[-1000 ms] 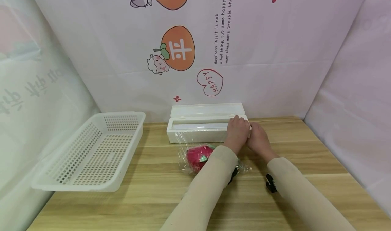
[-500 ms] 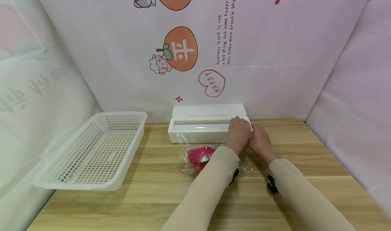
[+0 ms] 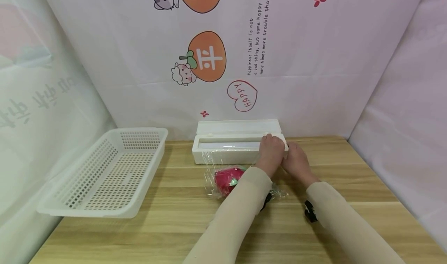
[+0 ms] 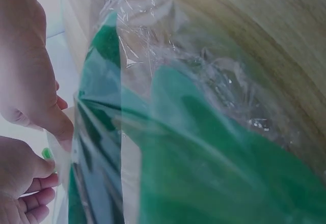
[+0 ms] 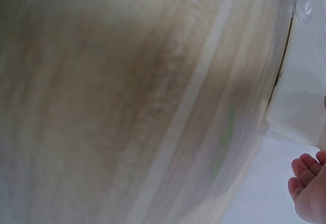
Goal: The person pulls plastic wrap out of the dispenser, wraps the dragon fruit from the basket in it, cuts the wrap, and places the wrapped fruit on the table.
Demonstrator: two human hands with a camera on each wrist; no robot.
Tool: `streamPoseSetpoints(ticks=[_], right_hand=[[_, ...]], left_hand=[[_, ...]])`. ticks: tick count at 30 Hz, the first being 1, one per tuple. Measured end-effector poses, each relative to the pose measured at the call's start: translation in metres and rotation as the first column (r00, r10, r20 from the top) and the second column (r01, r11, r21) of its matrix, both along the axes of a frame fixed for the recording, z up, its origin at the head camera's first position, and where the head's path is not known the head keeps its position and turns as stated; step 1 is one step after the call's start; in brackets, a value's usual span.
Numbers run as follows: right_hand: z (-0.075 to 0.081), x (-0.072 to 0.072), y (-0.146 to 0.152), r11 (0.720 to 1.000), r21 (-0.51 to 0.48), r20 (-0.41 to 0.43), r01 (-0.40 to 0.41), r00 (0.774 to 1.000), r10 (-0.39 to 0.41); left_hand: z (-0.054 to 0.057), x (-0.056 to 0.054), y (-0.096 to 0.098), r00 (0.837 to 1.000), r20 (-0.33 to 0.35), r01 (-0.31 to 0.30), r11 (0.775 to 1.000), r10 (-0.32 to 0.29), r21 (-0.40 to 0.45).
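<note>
An elongated white cling film box (image 3: 227,156) with its lid (image 3: 239,126) raised stands against the back wall. My left hand (image 3: 271,152) grips the front edge near its right end. Right at that end, my right hand (image 3: 297,164) curls its thumb and fingers at the corner. A small green piece (image 4: 47,153) shows by the right thumb in the left wrist view. Clear cling film (image 3: 209,178) hangs from the box and spreads over a red plush toy (image 3: 226,180) with green parts (image 4: 204,163). The left sleeve partly hides the toy.
A white perforated plastic basket (image 3: 134,190) stands on the left of the wooden table (image 3: 174,237). A printed white sheet (image 3: 297,62) forms the back wall, with more sheeting on both sides. Black straps (image 3: 310,211) show at the cuffs.
Both hands stay at the box's right end, with only a slight shift of the left hand. The head view has shifted a little. The toy, film and basket keep their places.
</note>
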State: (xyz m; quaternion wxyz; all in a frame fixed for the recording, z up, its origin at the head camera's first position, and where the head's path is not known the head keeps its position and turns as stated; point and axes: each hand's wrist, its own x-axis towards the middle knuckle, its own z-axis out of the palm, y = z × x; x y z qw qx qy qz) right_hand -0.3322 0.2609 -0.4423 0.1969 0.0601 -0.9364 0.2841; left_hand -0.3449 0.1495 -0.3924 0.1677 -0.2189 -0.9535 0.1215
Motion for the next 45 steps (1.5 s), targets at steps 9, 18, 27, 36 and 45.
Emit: streamPoseSetpoints(ticks=[9,18,27,36,45], right_hand=[[0.001,0.0,0.0,1.0,0.002,0.031,0.01,0.999,-0.01],[0.001,-0.001,-0.001,1.0,-0.02,0.035,0.005,0.999,-0.004],[0.002,-0.003,-0.001,0.999,-0.028,0.074,0.018,0.997,-0.016],[0.004,-0.003,-0.003,0.999,-0.03,0.073,0.022,0.997,-0.02],[0.005,-0.003,-0.003,0.999,-0.038,0.136,0.021,0.991,-0.015]], left_hand=[[0.001,0.0,-0.006,1.0,-0.025,0.005,1.0,-0.005,0.015],[0.004,0.002,-0.008,1.0,-0.002,0.009,1.0,-0.009,-0.005],[0.0,-0.001,-0.01,0.999,-0.029,0.03,1.0,-0.03,-0.002],[0.001,0.0,-0.013,0.998,-0.06,0.033,0.999,-0.031,0.031],[0.003,0.0,-0.02,0.998,-0.061,0.025,1.0,-0.026,-0.011]])
